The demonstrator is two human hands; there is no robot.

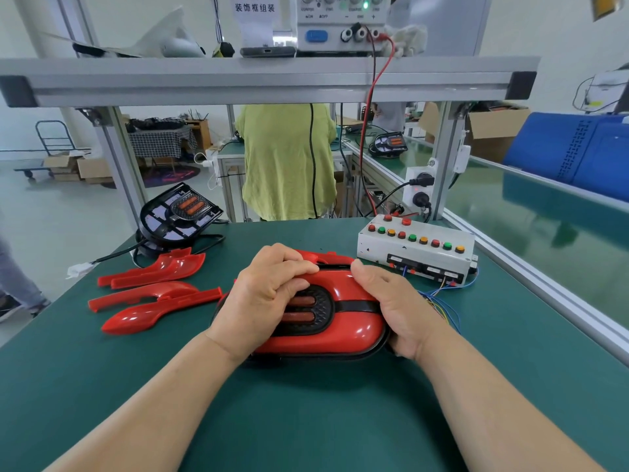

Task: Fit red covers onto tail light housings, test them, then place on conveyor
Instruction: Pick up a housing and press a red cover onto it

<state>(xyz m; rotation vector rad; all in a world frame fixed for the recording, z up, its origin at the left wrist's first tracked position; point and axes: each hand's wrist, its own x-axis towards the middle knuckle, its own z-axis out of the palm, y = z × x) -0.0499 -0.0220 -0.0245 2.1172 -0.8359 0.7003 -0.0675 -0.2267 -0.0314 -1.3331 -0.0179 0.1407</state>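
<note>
Head view — both hands (pixel 269 294) pressing red cover (pixel 354 321), housing (pixel 340 358)

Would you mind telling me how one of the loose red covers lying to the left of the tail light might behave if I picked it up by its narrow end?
The loose red covers look like thin moulded shells, so probably light and fairly stiff, perhaps flexing a little along the narrow tail. The glossy surface suggests a slippery grip. The rounded bulb end may make one rock or slide on the green mat if pushed.
</note>
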